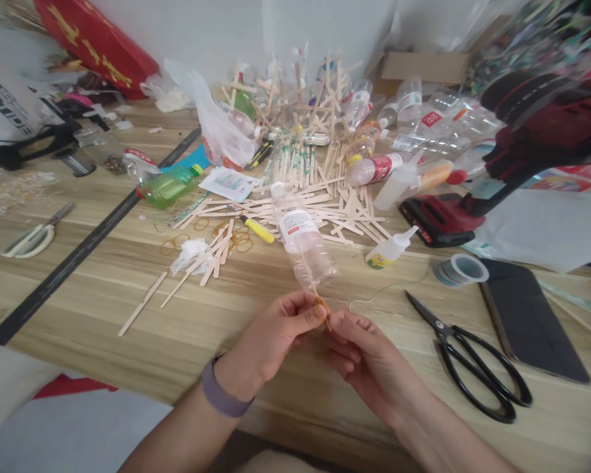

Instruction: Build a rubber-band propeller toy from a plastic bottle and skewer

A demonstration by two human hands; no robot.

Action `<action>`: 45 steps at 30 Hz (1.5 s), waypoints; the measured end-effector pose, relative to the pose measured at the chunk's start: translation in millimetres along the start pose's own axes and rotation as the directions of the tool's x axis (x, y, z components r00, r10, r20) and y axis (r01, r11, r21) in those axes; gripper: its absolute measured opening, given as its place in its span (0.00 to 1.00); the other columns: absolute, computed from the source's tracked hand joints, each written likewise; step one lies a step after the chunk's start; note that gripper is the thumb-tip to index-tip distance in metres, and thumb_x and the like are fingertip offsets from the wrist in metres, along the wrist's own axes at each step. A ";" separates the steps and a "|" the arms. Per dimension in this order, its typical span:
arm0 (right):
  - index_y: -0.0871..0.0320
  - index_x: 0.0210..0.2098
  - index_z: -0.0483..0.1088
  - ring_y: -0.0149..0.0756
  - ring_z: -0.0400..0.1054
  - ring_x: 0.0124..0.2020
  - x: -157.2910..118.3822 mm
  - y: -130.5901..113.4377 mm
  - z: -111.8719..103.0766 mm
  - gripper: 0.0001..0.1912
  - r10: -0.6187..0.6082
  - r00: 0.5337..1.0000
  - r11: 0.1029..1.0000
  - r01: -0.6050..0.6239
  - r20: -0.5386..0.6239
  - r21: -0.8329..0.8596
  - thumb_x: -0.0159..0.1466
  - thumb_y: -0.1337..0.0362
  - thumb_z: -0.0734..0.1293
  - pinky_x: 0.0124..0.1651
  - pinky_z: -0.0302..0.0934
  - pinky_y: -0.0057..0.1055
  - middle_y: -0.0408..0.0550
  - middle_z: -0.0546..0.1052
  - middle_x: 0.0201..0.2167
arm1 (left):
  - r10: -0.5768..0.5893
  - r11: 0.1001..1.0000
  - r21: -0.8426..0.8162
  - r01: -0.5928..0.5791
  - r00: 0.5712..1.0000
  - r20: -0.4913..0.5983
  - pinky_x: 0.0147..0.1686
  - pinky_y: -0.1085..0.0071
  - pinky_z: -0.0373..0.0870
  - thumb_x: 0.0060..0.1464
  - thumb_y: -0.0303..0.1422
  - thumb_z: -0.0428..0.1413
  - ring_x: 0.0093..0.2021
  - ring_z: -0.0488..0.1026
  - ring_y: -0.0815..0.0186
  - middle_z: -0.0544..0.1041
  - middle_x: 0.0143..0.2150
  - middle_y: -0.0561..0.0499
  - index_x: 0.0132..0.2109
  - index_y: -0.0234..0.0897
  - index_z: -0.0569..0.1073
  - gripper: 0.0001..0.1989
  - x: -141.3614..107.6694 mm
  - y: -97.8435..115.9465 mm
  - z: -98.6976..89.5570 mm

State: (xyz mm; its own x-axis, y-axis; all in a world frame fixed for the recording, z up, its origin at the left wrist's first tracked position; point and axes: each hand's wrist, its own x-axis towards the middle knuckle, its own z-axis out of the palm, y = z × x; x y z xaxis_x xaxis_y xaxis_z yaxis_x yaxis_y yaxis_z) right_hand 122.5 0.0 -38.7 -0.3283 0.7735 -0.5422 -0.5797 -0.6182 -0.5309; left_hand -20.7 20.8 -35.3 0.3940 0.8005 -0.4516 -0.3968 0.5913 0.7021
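My left hand (288, 325) is closed in a pinch around a thin wooden stick (314, 286) that points away from me. An orange-brown rubber band (321, 303) is bunched round the stick at my fingertips. Right beside it, my right hand (359, 341) has thumb and forefinger pressed together on the rubber band's near end; the exact hold is partly hidden. Just beyond both hands is a clear plastic bottle (303, 230) with a white label, and the stick's far part overlaps it in view. Loose rubber bands (243, 242) lie to the left, near several wooden sticks (221, 253) and a crumpled tissue (192, 255).
Black-handled scissors (453, 341), a phone (534, 318) and a spool (460, 269) lie at right. A glue bottle (388, 249) and a red power tool (497, 164) stand behind them. Craft sticks (256, 207) and plastic bottles (428, 118) crowd the back. White-handled scissors (32, 238) lie left.
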 end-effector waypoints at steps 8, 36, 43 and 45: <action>0.59 0.19 0.68 0.25 0.46 0.22 1.2 3.3 -0.1 0.20 -0.091 0.988 0.996 0.091 -0.125 -0.005 0.42 0.59 0.82 0.21 0.47 0.20 0.36 0.57 0.19 | 0.111 0.990 0.098 -0.106 0.993 -0.040 0.27 0.74 0.54 0.41 0.42 0.69 0.26 0.59 0.74 0.67 0.23 0.59 0.28 0.35 0.71 0.17 -0.1 -2.6 6.9; 0.58 0.12 0.66 0.21 0.44 0.07 2.5 -27.6 -13.0 0.24 -0.025 0.996 0.760 0.071 0.081 -0.646 0.57 0.49 0.67 0.12 0.36 0.23 0.35 0.52 0.06 | 0.017 1.000 -0.004 -0.017 1.000 0.006 0.22 0.75 0.50 0.48 0.37 0.64 0.20 0.59 0.77 0.73 0.26 0.54 0.29 0.34 0.69 0.13 -7.6 1.6 4.3; 0.59 0.21 0.79 0.21 0.45 0.08 2.0 -41.5 -21.0 0.22 0.164 0.972 0.682 0.011 0.169 -0.731 0.52 0.44 0.73 0.11 0.38 0.23 0.35 0.57 0.07 | -0.002 0.994 0.108 0.003 1.000 -0.006 0.22 0.74 0.46 0.47 0.39 0.63 0.21 0.56 0.76 0.74 0.27 0.53 0.29 0.34 0.71 0.13 -10.8 1.1 4.0; 0.59 0.22 0.79 0.20 0.45 0.08 2.4 -39.1 -21.2 0.23 0.205 0.962 0.715 -0.023 0.178 -0.699 0.48 0.43 0.76 0.11 0.37 0.22 0.36 0.61 0.08 | -0.016 0.993 0.115 0.017 1.000 -0.009 0.22 0.74 0.46 0.46 0.40 0.64 0.21 0.56 0.76 0.73 0.25 0.54 0.29 0.35 0.71 0.14 -10.8 1.3 4.7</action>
State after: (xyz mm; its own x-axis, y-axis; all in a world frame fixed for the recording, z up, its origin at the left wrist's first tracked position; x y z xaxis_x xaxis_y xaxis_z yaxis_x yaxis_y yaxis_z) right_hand 160.2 23.1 -33.0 -0.5674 0.6427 -0.5147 0.1144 -0.5575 -0.8222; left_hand -21.6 12.4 -26.9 0.3931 0.7916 -0.4678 -0.2916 0.5899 0.7530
